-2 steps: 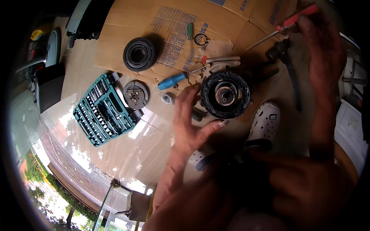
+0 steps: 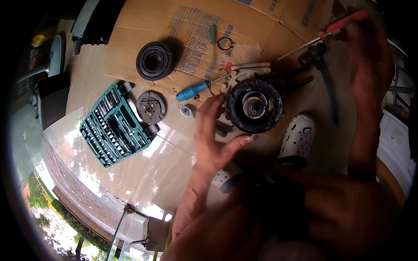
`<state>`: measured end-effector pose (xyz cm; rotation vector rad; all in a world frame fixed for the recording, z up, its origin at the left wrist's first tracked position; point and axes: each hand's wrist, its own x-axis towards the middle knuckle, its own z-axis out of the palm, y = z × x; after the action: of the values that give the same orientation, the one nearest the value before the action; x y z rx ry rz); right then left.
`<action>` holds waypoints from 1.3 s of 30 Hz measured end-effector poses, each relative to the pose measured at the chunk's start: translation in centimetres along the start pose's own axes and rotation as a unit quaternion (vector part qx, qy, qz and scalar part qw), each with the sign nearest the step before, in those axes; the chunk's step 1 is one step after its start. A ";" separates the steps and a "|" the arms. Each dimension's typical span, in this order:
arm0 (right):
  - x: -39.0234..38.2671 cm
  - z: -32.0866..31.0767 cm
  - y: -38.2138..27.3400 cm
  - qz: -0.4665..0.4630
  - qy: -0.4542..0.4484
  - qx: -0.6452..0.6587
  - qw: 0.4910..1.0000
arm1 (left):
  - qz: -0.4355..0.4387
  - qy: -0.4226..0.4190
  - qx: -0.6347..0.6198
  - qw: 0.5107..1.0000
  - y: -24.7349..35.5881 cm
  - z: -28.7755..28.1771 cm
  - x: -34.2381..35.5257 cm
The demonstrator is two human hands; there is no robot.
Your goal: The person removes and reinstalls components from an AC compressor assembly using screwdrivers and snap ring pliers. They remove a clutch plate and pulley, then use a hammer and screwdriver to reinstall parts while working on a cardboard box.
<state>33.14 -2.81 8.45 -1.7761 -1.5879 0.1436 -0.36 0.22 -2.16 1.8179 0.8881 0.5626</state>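
Observation:
In front of me stands a metal compressor (image 2: 250,69) with a black ring-shaped coil (image 2: 235,105) on its upward end and a shaft in its centre. My left hand (image 2: 213,130) grips its left side, thumb at the near edge and fingers along the flank; the fingertips are partly hidden behind it. Raised at the upper right, my right hand (image 2: 368,56) is closed around a red-handled screwdriver (image 2: 344,24). The screwdriver's shank slants down to the left, its tip apart from the compressor. A blue-handled screwdriver (image 2: 192,91) lies left of the compressor.
A cardboard sheet (image 2: 143,26) carries a black pulley (image 2: 154,61), a green-handled screwdriver (image 2: 212,34) and a snap ring (image 2: 225,43). Left lie a round clutch plate (image 2: 151,107), a ratchet (image 2: 187,111) and a teal socket set (image 2: 115,126). A hammer (image 2: 324,71) lies right, near my white clog (image 2: 296,139).
My right hand has shifted slightly right with the red-handled screwdriver. My left hand keeps its hold on the compressor. The whole view has turned a little.

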 end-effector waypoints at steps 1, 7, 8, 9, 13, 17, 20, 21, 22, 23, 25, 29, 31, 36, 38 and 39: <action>0.0 -0.6 -0.7 0.009 0.002 0.026 1.000 | -0.016 -0.007 -0.015 1.000 -0.1 -0.1 -0.1; 0.6 -3.5 -4.8 0.029 0.013 0.166 0.986 | -0.039 -0.023 -0.043 0.998 -1.1 -0.7 -0.3; 0.7 -2.9 -4.6 0.029 0.009 0.199 0.980 | -0.047 -0.014 -0.033 0.998 -1.5 -1.0 -0.8; 0.9 -2.9 -5.2 0.028 0.006 0.221 0.975 | -0.050 -0.009 -0.031 0.998 -1.7 -1.2 -1.0; 1.5 -3.8 -6.8 0.044 -0.015 0.258 0.965 | -0.045 -0.029 -0.069 0.996 -1.2 -0.8 -0.6; 0.1 -2.1 -6.6 0.052 -0.033 0.316 0.947 | -0.032 -0.029 -0.048 0.998 -0.2 -1.3 -0.4; -1.3 -1.3 -6.2 0.056 -0.032 0.343 0.937 | -0.042 -0.027 -0.048 0.998 0.1 -1.0 -0.9; -2.0 -0.8 -5.9 0.053 -0.022 0.342 0.938 | -0.052 -0.027 -0.049 0.997 0.2 -1.0 -1.2; -2.6 -0.4 -5.5 0.050 -0.012 0.340 0.939 | -0.053 -0.026 -0.043 0.997 0.0 -1.0 -1.7; -3.1 -0.4 -5.4 0.048 -0.003 0.332 0.942 | -0.052 -0.027 -0.044 0.997 -0.1 -0.8 -2.2; -3.5 -0.5 -5.5 0.043 0.021 0.323 0.945 | -0.053 -0.029 -0.041 0.997 0.0 -0.6 -2.8; -3.0 -1.0 -6.1 0.013 -0.008 0.299 0.954 | -0.066 -0.021 -0.033 0.997 0.5 -0.1 -3.3; -2.8 -1.1 -6.2 -0.006 -0.032 0.274 0.961 | -0.078 -0.016 -0.029 0.996 0.6 0.0 -3.3; -3.7 -2.9 -5.2 -0.022 -0.001 0.244 0.970 | -0.083 -0.016 -0.026 0.996 0.9 0.3 -2.8; -4.1 -2.8 -6.5 0.022 0.050 0.269 0.962 | -0.089 -0.017 -0.021 0.996 0.6 0.4 -2.7; -4.1 -2.8 -6.6 0.029 0.062 0.268 0.961 | -0.093 -0.018 -0.018 0.995 0.5 0.5 -2.7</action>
<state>28.27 -7.95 12.74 -1.3745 -1.2559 0.4375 -1.53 -2.27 -1.86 1.6873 1.0040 0.4231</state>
